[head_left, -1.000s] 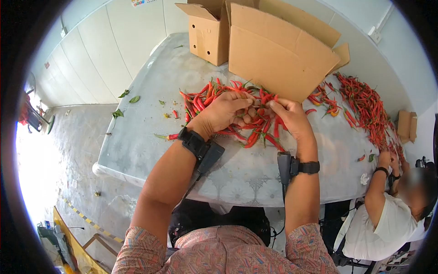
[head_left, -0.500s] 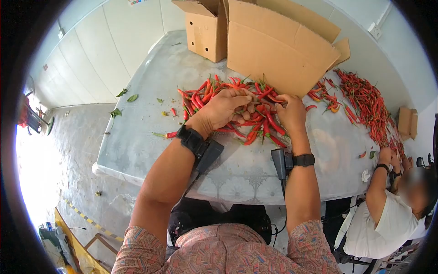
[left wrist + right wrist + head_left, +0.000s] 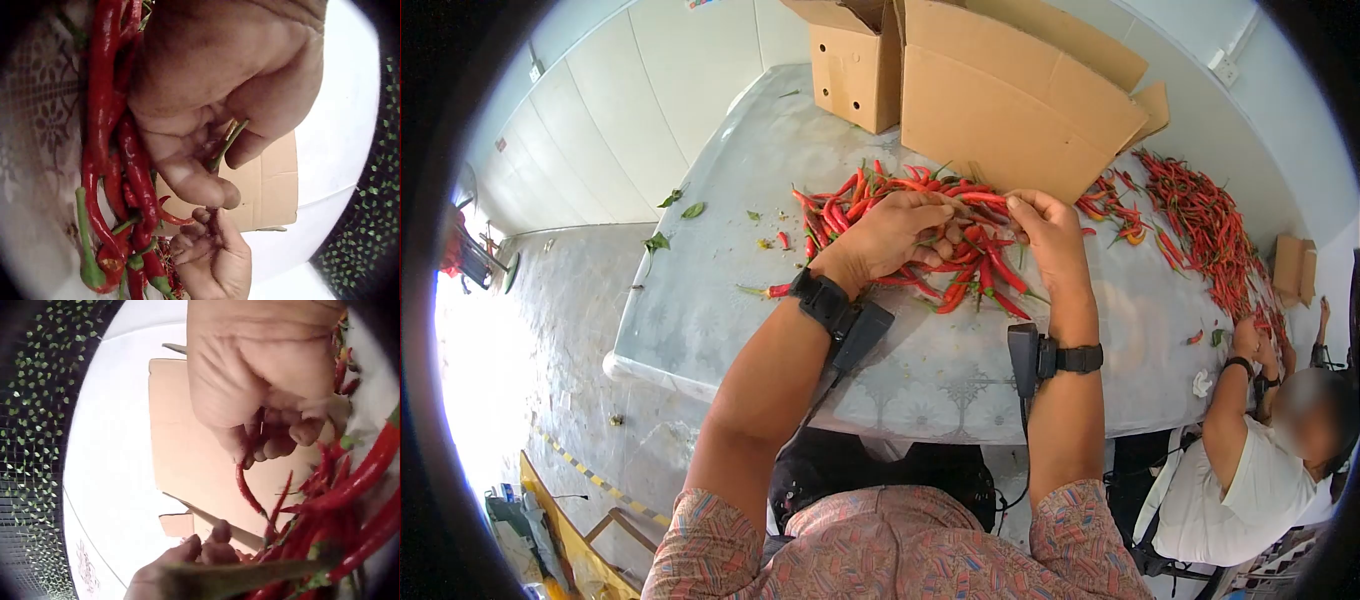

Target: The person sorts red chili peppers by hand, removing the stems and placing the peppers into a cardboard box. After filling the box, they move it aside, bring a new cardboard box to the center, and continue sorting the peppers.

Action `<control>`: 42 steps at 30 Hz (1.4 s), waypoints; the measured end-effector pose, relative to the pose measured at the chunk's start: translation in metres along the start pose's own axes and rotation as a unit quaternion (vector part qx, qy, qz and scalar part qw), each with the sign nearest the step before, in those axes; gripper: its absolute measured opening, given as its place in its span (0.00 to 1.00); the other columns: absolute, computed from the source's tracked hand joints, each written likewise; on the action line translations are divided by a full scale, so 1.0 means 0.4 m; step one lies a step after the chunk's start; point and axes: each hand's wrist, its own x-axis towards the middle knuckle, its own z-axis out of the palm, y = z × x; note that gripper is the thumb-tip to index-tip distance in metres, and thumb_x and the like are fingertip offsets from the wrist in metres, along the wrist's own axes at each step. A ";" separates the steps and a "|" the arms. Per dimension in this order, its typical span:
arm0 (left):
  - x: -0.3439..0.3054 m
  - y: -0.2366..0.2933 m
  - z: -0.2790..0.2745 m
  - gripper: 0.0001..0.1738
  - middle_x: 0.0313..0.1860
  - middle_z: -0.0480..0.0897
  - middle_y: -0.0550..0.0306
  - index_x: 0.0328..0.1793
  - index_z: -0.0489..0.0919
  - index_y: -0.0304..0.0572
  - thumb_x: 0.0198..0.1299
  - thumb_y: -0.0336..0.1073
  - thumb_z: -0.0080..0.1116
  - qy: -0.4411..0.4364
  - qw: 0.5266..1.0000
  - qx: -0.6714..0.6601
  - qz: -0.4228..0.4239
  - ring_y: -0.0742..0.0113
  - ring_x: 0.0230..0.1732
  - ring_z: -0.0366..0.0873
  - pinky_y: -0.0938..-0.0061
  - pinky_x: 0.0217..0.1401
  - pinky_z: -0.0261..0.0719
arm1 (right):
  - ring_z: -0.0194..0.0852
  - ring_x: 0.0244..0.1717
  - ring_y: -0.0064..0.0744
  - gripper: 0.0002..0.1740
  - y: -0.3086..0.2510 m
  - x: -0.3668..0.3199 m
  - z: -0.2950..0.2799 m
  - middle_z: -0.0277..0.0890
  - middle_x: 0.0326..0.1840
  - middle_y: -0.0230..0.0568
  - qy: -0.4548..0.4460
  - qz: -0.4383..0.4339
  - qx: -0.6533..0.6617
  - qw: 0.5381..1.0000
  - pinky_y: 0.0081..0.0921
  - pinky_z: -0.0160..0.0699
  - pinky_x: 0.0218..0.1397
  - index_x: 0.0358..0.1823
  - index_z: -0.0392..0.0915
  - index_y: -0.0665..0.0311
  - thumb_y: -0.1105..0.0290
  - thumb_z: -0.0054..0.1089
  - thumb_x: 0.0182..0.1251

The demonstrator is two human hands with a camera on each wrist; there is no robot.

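Note:
Over a heap of red chilies (image 3: 990, 268) on the table, both hands work close together. My left hand (image 3: 890, 237) is curled at the heap's middle; a green chili stem (image 3: 229, 145) sticks out between its thumb and fingers, the rest hidden in the palm. My right hand (image 3: 1052, 238), to the right, pinches a slim red chili (image 3: 248, 495) by one end between thumb and forefinger. The chili's free end points toward the left hand. Glossy chilies (image 3: 134, 169) with green stems lie right below the left hand.
A large open cardboard box (image 3: 1010, 110) stands just behind the heap, with a smaller box (image 3: 845, 75) at its left. A bigger chili pile (image 3: 1195, 225) runs along the right, where another person (image 3: 1240, 490) works. Loose leaves (image 3: 692, 210) lie at the table's left.
My right hand reached to the heap's right side half a second ago; now it is raised a little, pinching a chili out toward the left hand. The left hand stays nearly in place.

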 end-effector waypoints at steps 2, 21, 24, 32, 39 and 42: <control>0.003 0.001 -0.003 0.14 0.31 0.77 0.55 0.48 0.73 0.35 0.66 0.38 0.44 -0.003 1.000 -0.021 -0.005 0.70 0.27 0.74 0.78 0.27 0.75 | 0.70 0.29 0.17 0.12 -0.040 -0.024 0.027 0.76 0.29 0.31 -0.017 -0.006 0.003 1.000 0.16 0.69 0.33 0.37 0.79 0.71 0.68 0.57 0.60; 0.014 -0.008 -0.028 0.12 0.33 0.78 0.53 0.44 0.73 0.34 0.66 0.35 0.42 -0.033 0.990 -0.136 0.011 0.66 0.33 0.77 0.74 0.35 0.77 | 0.67 0.25 0.16 0.16 -0.044 -0.025 -0.001 0.74 0.26 0.28 -0.024 0.086 0.002 0.996 0.17 0.66 0.27 0.41 0.79 0.66 0.62 0.46 0.66; 0.012 -0.008 -0.023 0.11 0.35 0.78 0.52 0.45 0.72 0.35 0.65 0.33 0.40 -0.021 0.992 -0.126 0.009 0.64 0.36 0.78 0.72 0.37 0.78 | 0.67 0.25 0.17 0.14 0.020 0.007 -0.038 0.75 0.28 0.30 0.056 0.043 -0.076 0.995 0.15 0.64 0.26 0.42 0.79 0.65 0.66 0.47 0.65; 0.041 -0.034 -0.058 0.11 0.36 0.78 0.55 0.44 0.72 0.41 0.64 0.31 0.37 -0.016 0.980 -0.196 0.028 0.62 0.38 0.77 0.67 0.40 0.78 | 0.80 0.37 0.39 0.12 0.090 0.045 -0.060 0.80 0.34 0.46 0.068 -0.021 -0.319 0.945 0.31 0.75 0.43 0.38 0.81 0.61 0.67 0.57 0.53; 0.037 -0.027 -0.051 0.10 0.34 0.77 0.57 0.44 0.71 0.42 0.64 0.32 0.37 -0.013 0.983 -0.182 0.027 0.64 0.34 0.76 0.70 0.37 0.78 | 0.78 0.41 0.45 0.16 0.083 0.055 -0.034 0.79 0.36 0.46 0.058 -0.053 -0.447 0.891 0.36 0.75 0.45 0.42 0.79 0.59 0.66 0.61 0.49; 0.034 -0.026 -0.046 0.10 0.30 0.77 0.54 0.42 0.72 0.39 0.64 0.32 0.37 -0.016 0.981 -0.193 0.032 0.63 0.33 0.76 0.67 0.38 0.77 | 0.77 0.42 0.46 0.16 0.077 0.054 -0.019 0.79 0.37 0.47 0.004 -0.050 -0.475 0.878 0.37 0.75 0.44 0.42 0.80 0.58 0.65 0.61 0.49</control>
